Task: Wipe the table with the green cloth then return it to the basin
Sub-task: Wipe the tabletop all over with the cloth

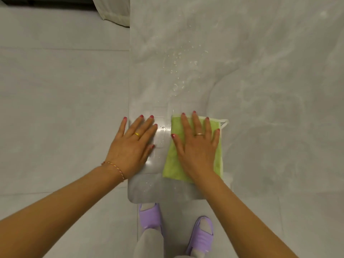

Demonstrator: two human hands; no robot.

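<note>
The green cloth point(173, 164), edged in white, lies flat on the glossy grey marble table point(260, 71) close to its near left corner. My right hand point(197, 148) presses down on the cloth with fingers spread, covering most of it. My left hand point(132, 146) rests flat and empty on the bare tabletop beside the cloth, at the table's left edge. Water droplets point(178, 56) are scattered over the table beyond the hands. A wet sheen shows between the two hands. No basin is in view.
Grey floor tiles point(55, 90) lie left of the table's straight left edge. My feet in purple slippers point(149, 218) stand below the rounded near corner. A pale fabric point(113, 10) hangs at the top, left of the table.
</note>
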